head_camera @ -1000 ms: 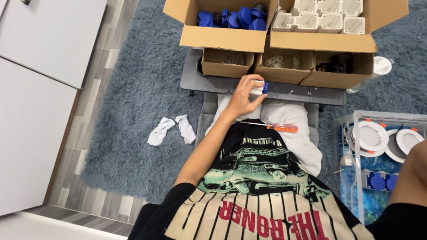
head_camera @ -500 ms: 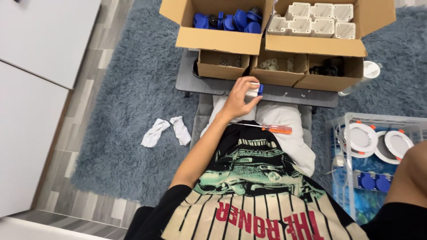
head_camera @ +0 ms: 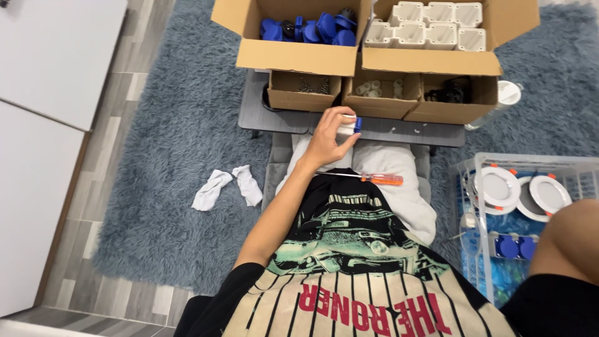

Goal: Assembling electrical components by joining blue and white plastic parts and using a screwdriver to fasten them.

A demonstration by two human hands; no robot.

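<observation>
While our left hand [head_camera: 331, 138] grips a small white-and-blue plastic fitting [head_camera: 349, 126], we cannot see our right hand; an orange-handled screwdriver [head_camera: 368, 178] lies just below.

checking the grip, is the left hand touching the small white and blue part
Touching. The head view shows the left hand wrapped around the small white and blue part, fingers curled over its top and thumb under it, no gap.
</observation>
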